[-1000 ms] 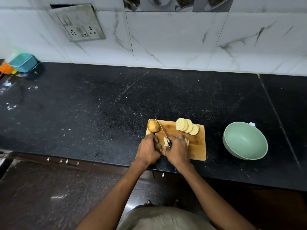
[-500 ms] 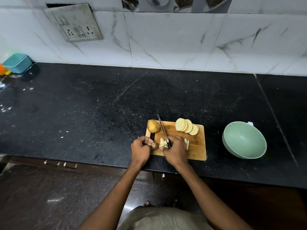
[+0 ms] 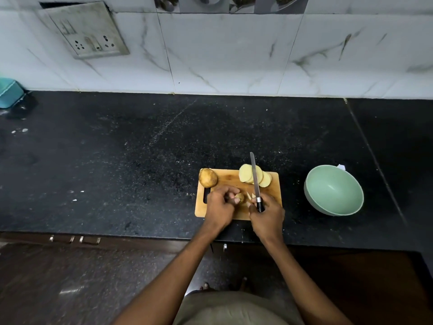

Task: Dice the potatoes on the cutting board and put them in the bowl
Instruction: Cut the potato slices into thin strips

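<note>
Nearest the camera: two bare forearms are being extended over the counter edge to a wooden cutting board point(image 3: 274, 184).

Left hand point(image 3: 219, 208): fingers are being curled round a small potato end piece point(image 3: 239, 197), which is being pinched at the fingertips over the near middle of the board.

Right hand point(image 3: 268, 215): fingers are being wrapped fully round the black handle of a knife point(image 3: 255, 178). The blade is being pointed away from the person, over the stack of slices; whether the blade is touching them cannot be told.

A few pale cut pieces point(image 3: 251, 197) are being left on the board between the two hands, just beside the end piece.

Far edge of board: a whole unpeeled potato point(image 3: 207, 177) is being kept at the far left corner, and overlapping round potato slices point(image 3: 246, 173) are lying at the far right, partly crossed by the blade.

A pale green bowl point(image 3: 334, 190) is being kept on the black speckled countertop point(image 3: 117, 160) to the right of the board, apart from it; no potato is seen in it.

Further back: a teal container point(image 3: 8, 95) is being cut off by the left frame edge. A switch-and-socket plate point(image 3: 84, 30) is mounted on the white marbled wall tiles point(image 3: 234, 55).

No readable writing or brand is being shown anywhere.
</note>
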